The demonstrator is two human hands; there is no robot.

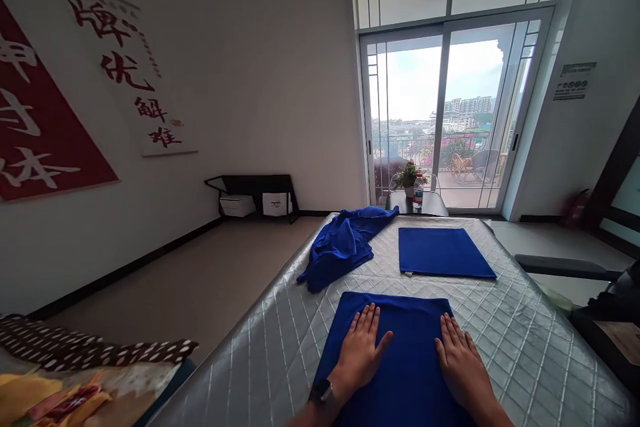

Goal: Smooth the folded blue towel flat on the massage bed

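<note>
Both palms lie flat and unclenched on the blue cloth (405, 360), left hand (361, 347) and right hand (463, 363) near its far edge (nothing grasped). Pressing unevenly could, I judge, skew it on the slick quilted mattress (525, 340).

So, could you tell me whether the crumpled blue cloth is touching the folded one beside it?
Apart. The head view shows a strip of grey quilted cover between the crumpled blue cloth and the folded cloth.
</note>
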